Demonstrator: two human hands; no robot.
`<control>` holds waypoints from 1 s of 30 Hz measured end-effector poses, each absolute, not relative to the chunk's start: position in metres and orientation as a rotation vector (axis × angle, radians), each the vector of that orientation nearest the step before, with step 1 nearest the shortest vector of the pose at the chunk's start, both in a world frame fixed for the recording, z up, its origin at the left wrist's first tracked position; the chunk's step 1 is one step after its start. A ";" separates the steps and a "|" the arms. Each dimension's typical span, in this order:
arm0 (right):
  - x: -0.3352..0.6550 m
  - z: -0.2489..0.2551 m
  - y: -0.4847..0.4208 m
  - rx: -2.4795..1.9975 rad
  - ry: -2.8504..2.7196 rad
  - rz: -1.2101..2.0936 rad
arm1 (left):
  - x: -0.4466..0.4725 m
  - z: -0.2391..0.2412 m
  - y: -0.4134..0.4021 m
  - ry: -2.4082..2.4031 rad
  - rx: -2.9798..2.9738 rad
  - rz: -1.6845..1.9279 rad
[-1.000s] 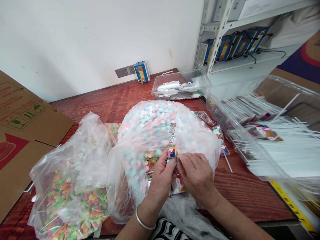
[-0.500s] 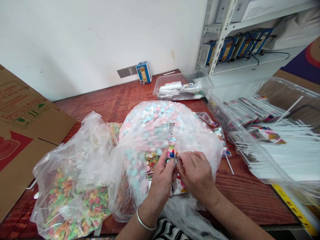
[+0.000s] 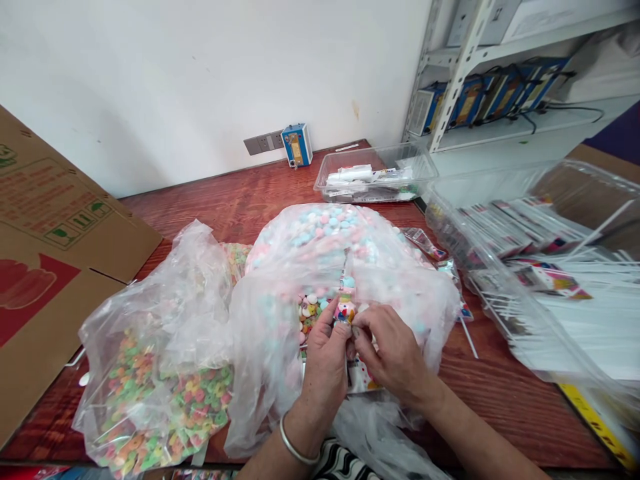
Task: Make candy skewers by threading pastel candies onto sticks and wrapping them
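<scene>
A small narrow candy packet [image 3: 345, 310], printed in bright colours, stands upright between the fingers and thumb of my left hand [image 3: 327, 347]. My right hand [image 3: 395, 350] is closed in a pinch at the packet's near right side, and its fingertips partly hide that spot. Just beyond my hands bulges a large clear plastic bag [image 3: 280, 283] of pink, blue and white round candies. Through its opening, between the bag folds, show mixed small candies [image 3: 310, 310], some of them ring-shaped. A white printed wrapper with coloured dots [image 3: 363, 377] lies beneath my right hand.
To the left slumps a clear bag [image 3: 165, 400] of coloured ring candies, beside a cardboard box [image 3: 65, 233]. On the right is a clear tub [image 3: 480, 287] with white sticks and packets. Behind stand a smaller tub [image 3: 375, 183] and a blue device [image 3: 297, 145]; filled packets [image 3: 425, 243] lie nearby.
The view has shifted slightly, so the scene sits a little further right. The packet's upper end now tilts and looks narrower, with a pale blue candy showing near it. Both hands keep their grip.
</scene>
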State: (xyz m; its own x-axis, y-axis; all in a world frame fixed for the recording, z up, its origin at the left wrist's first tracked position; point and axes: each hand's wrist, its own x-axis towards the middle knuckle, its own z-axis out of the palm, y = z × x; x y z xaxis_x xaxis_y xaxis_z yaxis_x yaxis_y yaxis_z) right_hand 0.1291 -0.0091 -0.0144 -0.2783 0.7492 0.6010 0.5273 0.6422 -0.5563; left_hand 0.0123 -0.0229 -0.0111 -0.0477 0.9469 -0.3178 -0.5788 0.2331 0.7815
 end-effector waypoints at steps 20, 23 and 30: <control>0.131 -0.021 -0.009 -1.126 -1.985 -0.138 | -0.002 -0.012 -0.022 1.056 0.810 1.299; 0.128 -0.019 -0.007 -1.078 -2.023 -0.040 | 0.000 -0.015 -0.020 1.047 0.800 1.322; 0.128 -0.020 -0.011 -0.989 -2.020 0.308 | 0.004 -0.016 -0.014 0.943 0.669 1.323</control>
State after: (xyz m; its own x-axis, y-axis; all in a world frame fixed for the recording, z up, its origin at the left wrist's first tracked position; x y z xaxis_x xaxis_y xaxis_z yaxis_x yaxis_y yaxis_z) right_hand 0.1284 -0.0108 -0.0200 -0.3318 0.7408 0.5841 0.5331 0.6581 -0.5317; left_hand 0.0044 -0.0142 -0.0164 -0.0132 0.9821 -0.1878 -0.4977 0.1564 0.8531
